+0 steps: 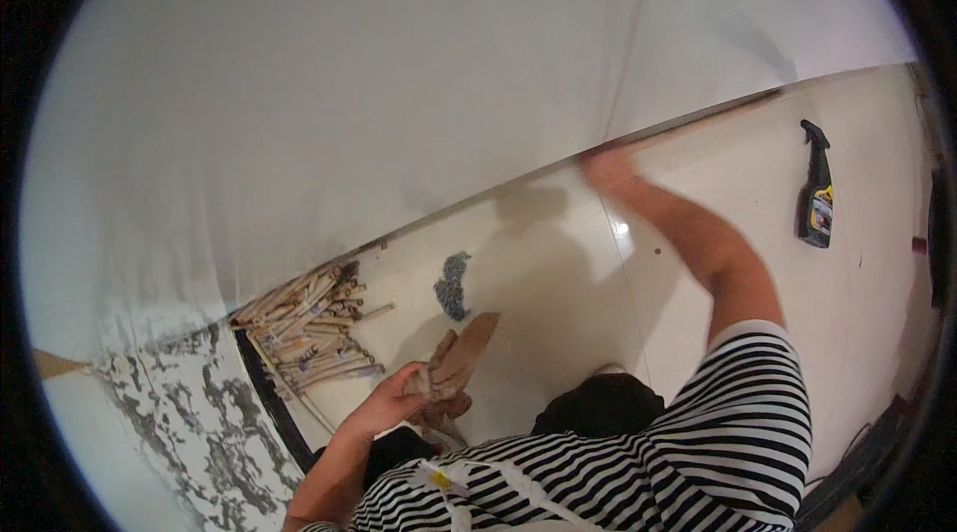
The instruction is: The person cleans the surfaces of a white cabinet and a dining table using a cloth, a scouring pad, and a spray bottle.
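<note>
My left hand (392, 397) grips brown, dirty fabric gloves (463, 360), whose soft ends hang out past my fingers. Stretched forward and to the right, my right hand (607, 167) is at the seam where the white wall (419, 83) meets the pale tiled floor (523, 352). Motion blurs it, and its fingertips are hidden, so I cannot tell whether it holds anything. Between the gloves and the wall, a ragged dark grey clump (452, 285), fibrous or crumbly, lies on the floor.
A heap of thin rolled sticks or tubes (321, 330) fills the left corner. Beside it the side wall (202, 420) shows dark, peeling patches. A black spray bottle (816, 188) lies on the floor at right. Dark items (852, 465) line the right edge.
</note>
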`<action>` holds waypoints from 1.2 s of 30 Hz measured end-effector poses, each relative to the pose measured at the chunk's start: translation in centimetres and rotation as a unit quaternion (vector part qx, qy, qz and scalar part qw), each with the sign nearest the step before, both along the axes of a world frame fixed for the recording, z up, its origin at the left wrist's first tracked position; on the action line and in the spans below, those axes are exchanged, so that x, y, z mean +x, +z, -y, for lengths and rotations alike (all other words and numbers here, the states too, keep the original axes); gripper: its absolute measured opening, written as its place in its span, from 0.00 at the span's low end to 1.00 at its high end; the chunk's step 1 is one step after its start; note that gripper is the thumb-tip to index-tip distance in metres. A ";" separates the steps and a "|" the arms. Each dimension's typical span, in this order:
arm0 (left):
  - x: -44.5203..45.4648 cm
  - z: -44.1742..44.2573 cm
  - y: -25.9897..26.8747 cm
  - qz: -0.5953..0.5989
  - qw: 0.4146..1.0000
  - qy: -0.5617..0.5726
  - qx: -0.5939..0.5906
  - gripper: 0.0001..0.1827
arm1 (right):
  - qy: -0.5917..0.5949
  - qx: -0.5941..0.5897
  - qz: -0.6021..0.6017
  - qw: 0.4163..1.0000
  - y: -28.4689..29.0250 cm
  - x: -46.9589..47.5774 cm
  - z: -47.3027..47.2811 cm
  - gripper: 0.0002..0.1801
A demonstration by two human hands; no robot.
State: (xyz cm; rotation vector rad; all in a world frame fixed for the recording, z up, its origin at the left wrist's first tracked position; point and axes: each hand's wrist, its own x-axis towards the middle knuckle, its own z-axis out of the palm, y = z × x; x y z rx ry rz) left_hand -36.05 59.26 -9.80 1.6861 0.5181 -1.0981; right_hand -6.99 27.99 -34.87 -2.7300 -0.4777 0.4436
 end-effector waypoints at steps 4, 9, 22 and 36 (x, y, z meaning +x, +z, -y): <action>-1.3 -0.6 -0.3 0.140 0.965 -0.216 0.055 0.25 | 0.179 0.323 -0.119 0.922 13.5 -10.0 -24.0 0.17; -1.8 -1.2 1.7 0.178 0.939 -0.286 0.074 0.25 | 0.358 0.388 0.210 0.823 15.8 -16.6 -27.5 0.21; -1.0 0.0 1.6 0.158 0.928 -0.324 0.093 0.26 | 0.467 0.061 0.059 0.880 1.3 -19.3 -22.7 0.21; 0.0 0.6 0.3 0.099 0.953 -0.279 0.061 0.26 | -0.377 0.191 0.131 0.897 3.8 -14.0 12.4 0.14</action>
